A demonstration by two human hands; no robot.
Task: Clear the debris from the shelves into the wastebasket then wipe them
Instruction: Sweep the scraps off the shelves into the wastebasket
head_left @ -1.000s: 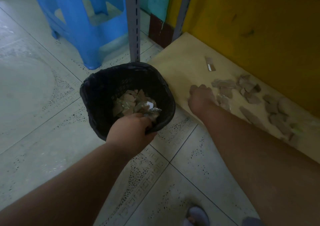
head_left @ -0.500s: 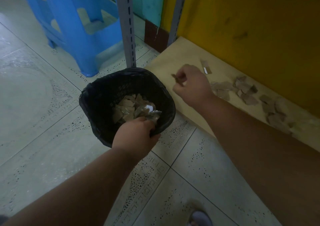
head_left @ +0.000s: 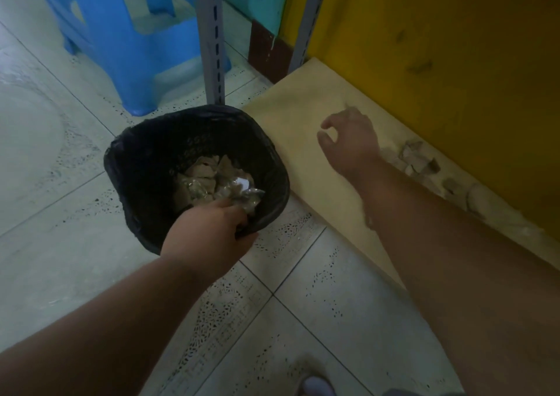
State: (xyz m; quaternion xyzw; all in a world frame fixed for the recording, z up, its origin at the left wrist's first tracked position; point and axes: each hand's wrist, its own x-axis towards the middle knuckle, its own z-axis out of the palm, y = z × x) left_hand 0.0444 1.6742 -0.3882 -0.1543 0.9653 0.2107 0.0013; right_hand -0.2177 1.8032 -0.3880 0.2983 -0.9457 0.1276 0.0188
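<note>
at 6 o'clock, a shoe tip (head_left: 315, 386) on the tiled floor (head_left: 60, 214). just above centre-left, left hand (head_left: 209, 238) gripping the near rim of the wastebasket (head_left: 145, 165), fingers curled over the edge; black bag lining, cardboard scraps (head_left: 212, 177) heaped inside. at 2 o'clock from the basket, right hand (head_left: 351, 141) hovering over the pale shelf (head_left: 303, 117), fingers loosely curled, thumb and forefinger close together; cannot tell whether anything pinched. at 3 o'clock, more debris (head_left: 418, 159) strewn along the shelf's back edge against the yellow wall (head_left: 454, 47). at 12 o'clock, grey slotted post (head_left: 210, 32) behind the basket; at 11 o'clock, blue stool (head_left: 121, 47).
</note>
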